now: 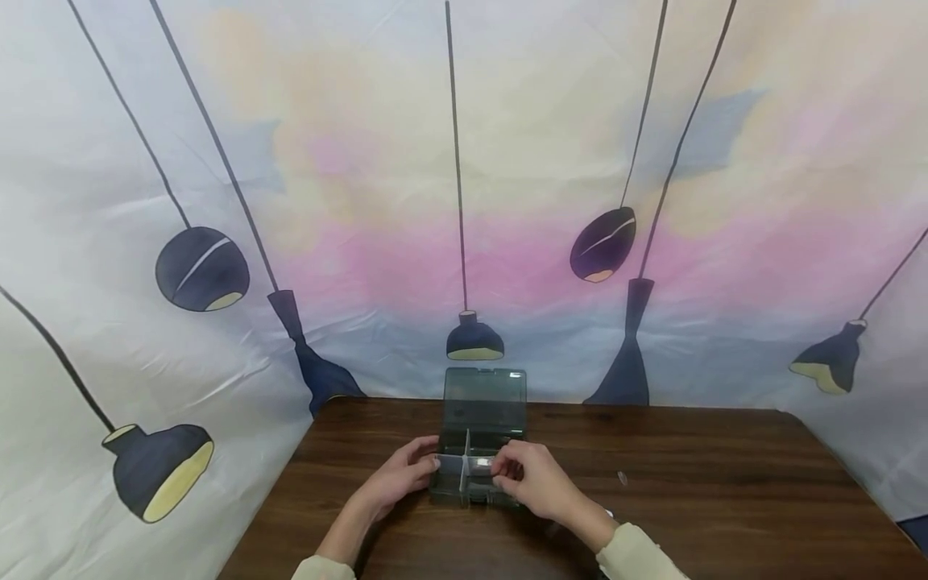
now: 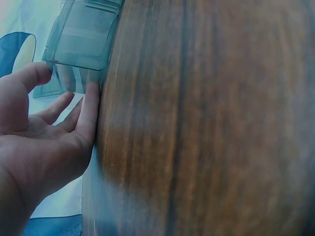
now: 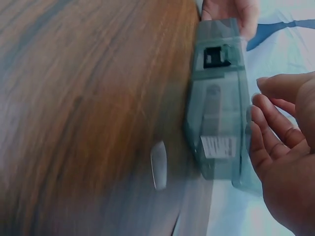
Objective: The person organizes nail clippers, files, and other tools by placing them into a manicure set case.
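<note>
A see-through green-grey plastic box (image 1: 474,491) stands on the table with its lid (image 1: 484,399) raised at the back. Thin clear dividers cross inside it; one upright divider (image 1: 465,475) runs front to back. My left hand (image 1: 397,483) holds the box's left side, thumb at the rim and fingers along the wall. Over the right half, my right hand (image 1: 535,479) has curled fingers that seem to pinch the end of a crosswise clear divider (image 1: 480,463). The right wrist view shows those fingertips close together near the rim, but the divider is hidden there.
A small clear plastic piece (image 1: 622,478) lies on the brown wooden table (image 1: 725,483), right of the box. A white label (image 3: 218,146) sits on the box's wall. Behind the table hangs a cloth (image 1: 406,266) printed with lamps.
</note>
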Demonstrator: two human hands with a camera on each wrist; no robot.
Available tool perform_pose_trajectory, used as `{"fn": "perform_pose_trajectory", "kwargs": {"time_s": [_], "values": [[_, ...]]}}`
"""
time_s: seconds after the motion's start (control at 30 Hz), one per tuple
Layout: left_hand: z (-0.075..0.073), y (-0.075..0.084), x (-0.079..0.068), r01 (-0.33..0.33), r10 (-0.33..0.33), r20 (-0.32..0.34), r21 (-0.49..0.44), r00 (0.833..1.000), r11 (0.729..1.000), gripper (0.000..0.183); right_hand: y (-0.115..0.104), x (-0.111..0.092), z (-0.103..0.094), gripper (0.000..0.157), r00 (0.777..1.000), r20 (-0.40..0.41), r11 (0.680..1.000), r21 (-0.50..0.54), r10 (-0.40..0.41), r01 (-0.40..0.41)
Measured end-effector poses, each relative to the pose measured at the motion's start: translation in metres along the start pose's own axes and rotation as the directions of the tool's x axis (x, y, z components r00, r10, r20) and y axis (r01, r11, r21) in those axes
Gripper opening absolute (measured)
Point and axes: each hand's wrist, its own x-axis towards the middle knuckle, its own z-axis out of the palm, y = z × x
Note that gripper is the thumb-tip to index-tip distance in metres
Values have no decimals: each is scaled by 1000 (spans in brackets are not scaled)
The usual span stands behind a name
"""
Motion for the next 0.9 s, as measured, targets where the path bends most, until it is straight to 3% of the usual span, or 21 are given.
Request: {"fn": "perform_pose_trajectory", "kwargs": {"time_s": [0.37,0.67,0.9], "values": [[1,4,-1,5,-5,1,2,1000,1000,59,18,-26,-42,11,994,-100,997,-59,49,-55],[1,2,0,4,-4,-7,-1,1000,1000,58,41,-55,-65,12,990,-96,990,-84,105,-113],[1,0,0,2,-2,-1,-9,1000,1000,59,55,-76,-69,11,989,-70,985,-100,134,-141]]}}
